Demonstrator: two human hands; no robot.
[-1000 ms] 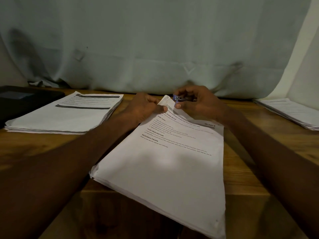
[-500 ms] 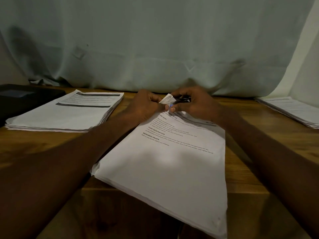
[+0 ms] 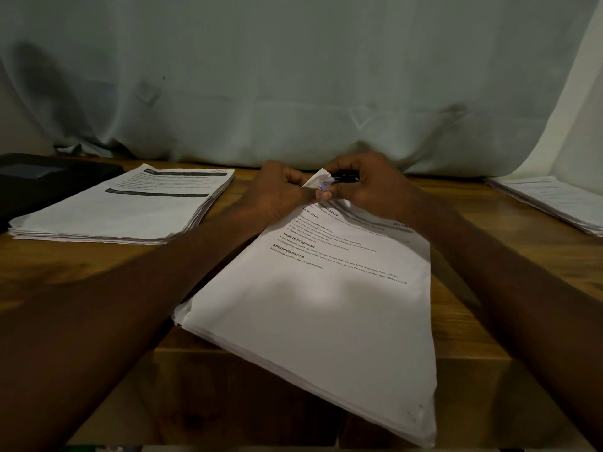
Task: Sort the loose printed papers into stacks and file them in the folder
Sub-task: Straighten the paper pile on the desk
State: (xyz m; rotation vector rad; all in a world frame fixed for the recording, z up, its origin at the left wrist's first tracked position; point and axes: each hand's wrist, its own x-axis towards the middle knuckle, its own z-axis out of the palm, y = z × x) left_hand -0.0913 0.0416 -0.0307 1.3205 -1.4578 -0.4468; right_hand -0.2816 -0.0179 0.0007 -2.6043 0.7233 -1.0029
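Observation:
A thick stack of printed papers [image 3: 326, 305] lies slanted in the middle of the wooden table [image 3: 98, 265]. Its far left corner [image 3: 318, 179] is bent upward. My left hand [image 3: 277, 194] pinches that raised corner. My right hand [image 3: 368, 187] grips a small black clip [image 3: 344, 177] with a bluish part, pressed against the same corner. A second paper stack [image 3: 130, 207] with dark header bars lies at the left. A third stack [image 3: 554, 200] sits at the far right. A black folder [image 3: 42, 181] lies at the far left edge.
A pale cloth [image 3: 293, 93] hangs behind the table and drapes onto its far edge. The near edge of the table runs just under the middle stack, which overhangs it slightly.
The stack's far corner has been lifted and bent up further between both hands. My right hand has brought the clip closer onto the corner.

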